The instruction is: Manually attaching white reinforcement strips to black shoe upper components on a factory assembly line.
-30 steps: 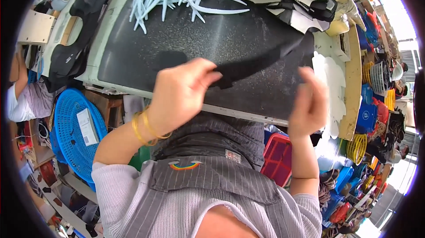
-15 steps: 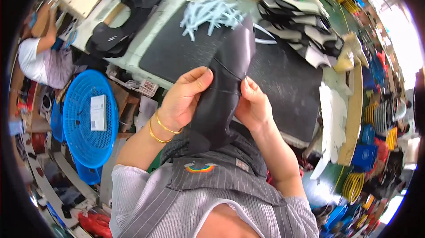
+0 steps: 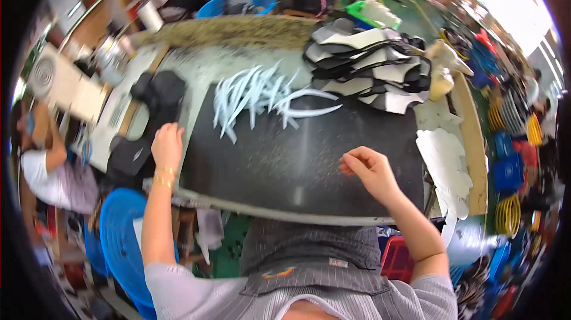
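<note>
My left hand [image 3: 168, 146], with two gold bangles at the wrist, is at the edge of the soft, curved black pieces [image 3: 160, 95] lying at the left of the table. Its fingers are bent and pressed together on the black material, and the fingertips are partly hidden. My right hand [image 3: 370, 170] hovers over the black mat [image 3: 285, 171] with thumb and fingers drawn together; nothing shows in them. Beyond it lies a loose heap of pale blue-white strips [image 3: 256, 97]. A stack of black and light-grey shaped pieces [image 3: 369, 64] stands at the far right of the mat.
White thin sheets [image 3: 446, 168] lie at the table's right side, inside a wooden rim [image 3: 473, 159]. A blue plastic basket [image 3: 119, 231] stands below left. Another person [image 3: 50, 168] sits at the left, and more people are beyond the table. A beige box-shaped machine [image 3: 65, 85] stands far left.
The black piece held between both hands has left the middle. My left hand has moved left to the black pieces; my right hand has moved right over the mat. The view has shifted.
</note>
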`<state>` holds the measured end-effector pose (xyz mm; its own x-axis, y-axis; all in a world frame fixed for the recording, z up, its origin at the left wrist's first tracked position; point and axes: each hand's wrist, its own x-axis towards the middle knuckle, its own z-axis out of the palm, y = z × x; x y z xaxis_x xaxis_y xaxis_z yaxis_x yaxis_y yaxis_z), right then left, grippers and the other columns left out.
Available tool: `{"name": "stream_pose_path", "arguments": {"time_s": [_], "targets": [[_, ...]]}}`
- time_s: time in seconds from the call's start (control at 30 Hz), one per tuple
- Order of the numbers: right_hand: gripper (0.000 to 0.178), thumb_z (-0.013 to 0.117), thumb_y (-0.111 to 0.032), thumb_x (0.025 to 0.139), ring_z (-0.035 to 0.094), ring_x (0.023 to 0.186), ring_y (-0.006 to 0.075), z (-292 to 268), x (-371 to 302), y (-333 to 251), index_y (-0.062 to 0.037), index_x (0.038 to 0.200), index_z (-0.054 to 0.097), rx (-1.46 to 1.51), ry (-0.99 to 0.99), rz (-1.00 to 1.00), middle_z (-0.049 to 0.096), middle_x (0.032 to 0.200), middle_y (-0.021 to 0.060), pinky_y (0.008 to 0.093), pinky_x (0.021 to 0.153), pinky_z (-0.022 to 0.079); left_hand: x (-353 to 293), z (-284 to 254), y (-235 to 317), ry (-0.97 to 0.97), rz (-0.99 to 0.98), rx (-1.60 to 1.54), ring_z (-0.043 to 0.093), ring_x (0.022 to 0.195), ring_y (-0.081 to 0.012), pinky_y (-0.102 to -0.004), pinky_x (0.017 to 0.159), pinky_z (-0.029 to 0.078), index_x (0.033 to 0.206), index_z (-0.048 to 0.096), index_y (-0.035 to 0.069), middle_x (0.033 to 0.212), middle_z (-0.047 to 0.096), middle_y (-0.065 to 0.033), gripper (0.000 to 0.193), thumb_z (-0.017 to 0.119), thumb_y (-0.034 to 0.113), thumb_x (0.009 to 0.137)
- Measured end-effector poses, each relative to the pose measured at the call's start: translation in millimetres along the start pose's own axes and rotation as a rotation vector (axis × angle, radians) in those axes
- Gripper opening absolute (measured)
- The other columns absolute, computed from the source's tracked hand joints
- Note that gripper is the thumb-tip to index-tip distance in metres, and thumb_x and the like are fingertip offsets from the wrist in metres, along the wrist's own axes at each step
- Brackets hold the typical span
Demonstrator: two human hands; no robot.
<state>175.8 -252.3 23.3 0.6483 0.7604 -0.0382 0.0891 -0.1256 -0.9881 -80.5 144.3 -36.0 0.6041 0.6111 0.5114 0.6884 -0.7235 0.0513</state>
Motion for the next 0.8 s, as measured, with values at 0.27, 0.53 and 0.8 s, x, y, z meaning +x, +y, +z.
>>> {"name": "stream_pose_path", "arguments": {"time_s": [0.27, 0.53, 0.8], "targets": [[0.037, 0.061, -0.028, 0.093, 0.063, 0.098, 0.0259, -183, 216, -70, -0.0004, 0.118, 0.062, -0.862, 0.31, -0.498, 0.067, 0.107, 0.0161, 0.0347, 0.087, 0.048, 125, -11, 279, 0.056, 0.638, -0.839, 0.062, 0.095, -0.0335, -0.0396, 0.082, 0.051, 0.1, 0.067, 0.003, 0.1, 0.067, -0.0141, 0.018, 0.063, 0.018, 0.09], [0.048, 0.072, -0.039, 0.081, 0.058, 0.106, 0.0253, -177, 247, -87, -0.0037, 0.112, 0.065, -1.169, -0.074, -0.469, 0.065, 0.108, 0.0107, 0.0332, 0.095, 0.042, 204, 46, 387, -0.1, 0.701, -0.647, 0.06, 0.094, -0.037, -0.0463, 0.08, 0.046, 0.104, 0.06, 0.0, 0.1, 0.063, -0.0195, 0.036, 0.063, 0.033, 0.09], [0.055, 0.071, -0.054, 0.077, 0.065, 0.075, 0.0352, -127, 76, -133, -0.0044, 0.094, 0.056, -1.561, 0.004, -0.603, 0.065, 0.077, 0.0144, 0.0425, 0.065, 0.051, 133, -64, 354, 0.376, 0.973, -0.576, 0.058, 0.085, -0.0295, -0.0418, 0.086, 0.041, 0.096, 0.061, 0.005, 0.091, 0.064, -0.0103, 0.018, 0.064, 0.021, 0.088]]}}
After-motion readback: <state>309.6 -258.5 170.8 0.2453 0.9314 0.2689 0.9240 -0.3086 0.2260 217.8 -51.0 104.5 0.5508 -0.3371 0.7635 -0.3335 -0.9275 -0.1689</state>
